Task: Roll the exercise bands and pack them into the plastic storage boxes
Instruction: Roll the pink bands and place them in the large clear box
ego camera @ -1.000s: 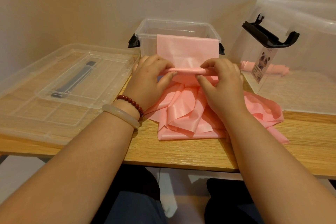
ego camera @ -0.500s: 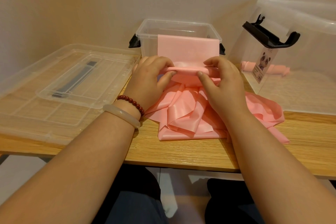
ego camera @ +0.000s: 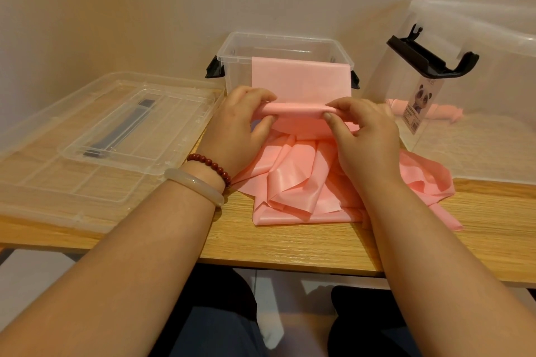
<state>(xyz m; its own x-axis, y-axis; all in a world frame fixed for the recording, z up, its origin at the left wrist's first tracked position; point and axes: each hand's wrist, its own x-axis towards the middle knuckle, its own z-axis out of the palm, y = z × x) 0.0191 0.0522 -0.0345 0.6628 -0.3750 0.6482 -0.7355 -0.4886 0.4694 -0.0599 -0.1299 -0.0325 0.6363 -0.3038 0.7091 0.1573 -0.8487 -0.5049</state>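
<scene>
**Desk:** Band (ego camera: 290, 182), pink, lies heaped on the table (ego camera: 290, 246) between the wrists, with one end draped over the rim of the small box (ego camera: 232, 46). Why hang it there?

**Photographer:** Probably so the strip stays flat and taut for rolling. The left hand (ego camera: 235, 133) and the right hand (ego camera: 368, 136) each pinch one end of a thin roll (ego camera: 298, 111) just in front of that box, fingers curled over it.

**Desk:** And the slack?

**Photographer:** It's left loose, likely so it can feed in. A rolled band (ego camera: 446, 114) shows through the big box (ego camera: 493, 66) at the right. A lid (ego camera: 87, 124) lies at the left.
</scene>
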